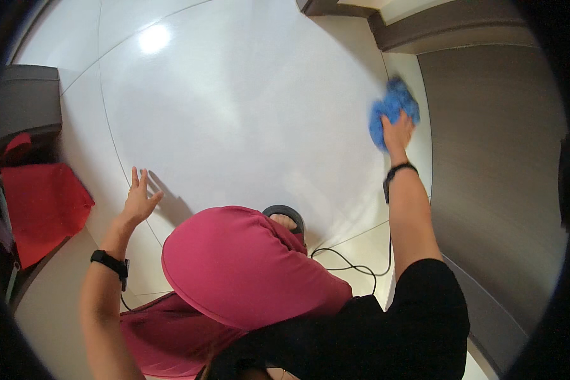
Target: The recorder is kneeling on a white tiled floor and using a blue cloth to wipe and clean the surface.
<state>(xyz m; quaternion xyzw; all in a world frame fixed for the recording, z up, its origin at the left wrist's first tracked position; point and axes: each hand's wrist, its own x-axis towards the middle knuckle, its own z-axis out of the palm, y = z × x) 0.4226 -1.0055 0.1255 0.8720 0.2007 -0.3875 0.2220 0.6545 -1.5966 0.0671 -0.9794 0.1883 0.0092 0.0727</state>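
My right hand point(397, 132) presses a crumpled blue cloth point(391, 109) onto the glossy white tiled floor point(247, 107), close to a grey cabinet front on the right. A black band sits on that wrist. My left hand point(137, 198) rests flat on the same floor at the left, fingers spread, holding nothing, with a black watch on the wrist. My bent knee in pink trousers point(240, 266) fills the lower middle, with a foot in a dark sandal point(286, 217) just beyond it.
A grey cabinet front point(494, 164) runs down the right side, with grey skirting at the top right. A red cloth point(41, 206) hangs at the left under a dark grey edge. A thin black cable point(348, 265) loops across the floor by my right arm.
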